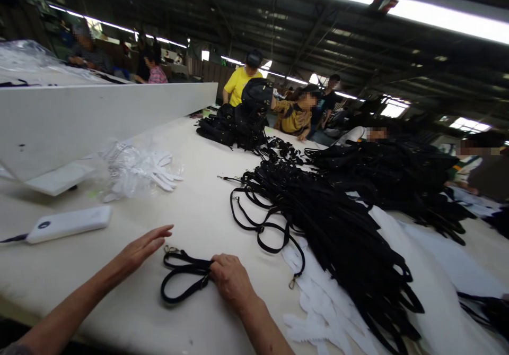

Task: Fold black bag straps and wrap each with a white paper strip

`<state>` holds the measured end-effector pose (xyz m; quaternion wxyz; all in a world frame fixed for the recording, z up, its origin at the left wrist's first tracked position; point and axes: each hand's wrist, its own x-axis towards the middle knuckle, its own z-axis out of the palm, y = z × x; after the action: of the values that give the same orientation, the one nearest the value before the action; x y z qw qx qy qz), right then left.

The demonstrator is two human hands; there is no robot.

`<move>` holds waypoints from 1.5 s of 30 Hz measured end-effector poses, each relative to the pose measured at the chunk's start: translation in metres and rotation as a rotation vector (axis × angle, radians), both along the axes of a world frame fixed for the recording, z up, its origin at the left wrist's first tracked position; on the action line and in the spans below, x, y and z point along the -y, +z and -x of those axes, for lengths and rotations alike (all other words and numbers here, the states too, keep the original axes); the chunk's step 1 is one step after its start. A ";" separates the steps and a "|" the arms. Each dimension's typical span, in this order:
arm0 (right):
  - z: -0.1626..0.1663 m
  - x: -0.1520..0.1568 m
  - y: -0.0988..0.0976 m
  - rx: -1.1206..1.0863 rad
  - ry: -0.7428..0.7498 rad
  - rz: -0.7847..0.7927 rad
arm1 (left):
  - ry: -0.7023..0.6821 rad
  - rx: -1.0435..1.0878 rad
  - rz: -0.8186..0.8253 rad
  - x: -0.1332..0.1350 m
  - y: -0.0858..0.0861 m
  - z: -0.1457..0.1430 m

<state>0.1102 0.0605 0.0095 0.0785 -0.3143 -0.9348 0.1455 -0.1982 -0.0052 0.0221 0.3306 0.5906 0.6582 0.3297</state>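
A black strap (186,262) with metal clips lies folded in loops on the white table. My right hand (233,278) is closed around the strap's right end, close to the tabletop. Just left of the loops, my left hand (145,246) is held with its fingers stretched out and nothing in them. A metal clip of the strap shows near those fingertips. Right of my hands, a loose black strap (274,249) curls in wide loops beside a large heap of black straps (318,211).
White paper strips (322,296) lie under the heap. A white power bank (69,224) with a cable is at left, near plastic-wrapped white pieces (139,169). A white board (99,121) stands behind. Black bags (238,124) are piled farther back, where several people work.
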 end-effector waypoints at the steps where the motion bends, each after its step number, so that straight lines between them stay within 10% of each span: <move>1: 0.000 0.001 -0.001 -0.003 -0.004 -0.009 | -0.042 -0.054 -0.023 0.003 0.000 -0.003; 9: -0.002 0.004 0.001 -0.013 -0.014 -0.045 | -0.335 -0.494 -0.147 0.027 -0.014 -0.069; 20: -0.003 0.004 -0.007 -0.068 -0.016 -0.070 | -0.171 -0.515 -0.252 -0.015 -0.044 0.001; 39: -0.012 0.006 -0.009 -0.052 -0.113 -0.052 | -0.462 -0.634 -0.197 -0.030 -0.007 -0.014; 45: -0.014 0.009 -0.023 -0.011 -0.106 -0.145 | -0.501 -0.565 -0.335 -0.018 -0.059 -0.001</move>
<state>0.1237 0.0519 -0.0139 0.1138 -0.3558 -0.9246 0.0748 -0.1967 0.0124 -0.0364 0.1060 0.8456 0.4961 0.1663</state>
